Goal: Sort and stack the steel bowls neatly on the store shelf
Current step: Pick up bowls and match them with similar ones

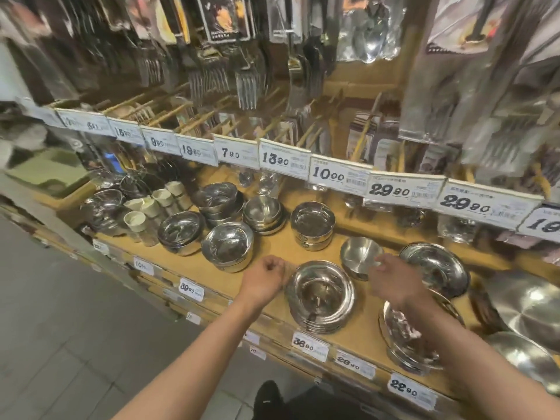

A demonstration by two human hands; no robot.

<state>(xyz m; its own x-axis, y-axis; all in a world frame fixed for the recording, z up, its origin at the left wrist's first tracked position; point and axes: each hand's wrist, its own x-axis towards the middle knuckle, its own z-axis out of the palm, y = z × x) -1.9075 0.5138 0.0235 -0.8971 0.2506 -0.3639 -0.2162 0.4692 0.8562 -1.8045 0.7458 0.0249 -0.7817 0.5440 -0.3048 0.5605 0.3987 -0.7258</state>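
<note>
Both bare hands reached over the tan wooden store shelf (357, 338), on either side of a stack of wide, shallow polished steel bowls (321, 295) that sat near the front edge above a white "36.90" price tag (309, 346). The left hand (266, 278) hovered just beside that stack's left rim, its fingers curled into a loose fist around nothing. The right hand (394, 278) hung just right of the stack with fingers bent and slightly spread — its fingertips lay at the near rim of a single small brushed steel bowl (359, 256), though blur hid whether they touched it.

Further along the shelf stood more steel bowls: a tilted deep stack (227, 247) to the left, an upright stack of straight-sided bowls (312, 227) behind, and a large shallow dish (436, 268) to the right. A second stack of shallow bowls (406, 341) sat partly under the right forearm — near a "22.90" tag (410, 391).
</note>
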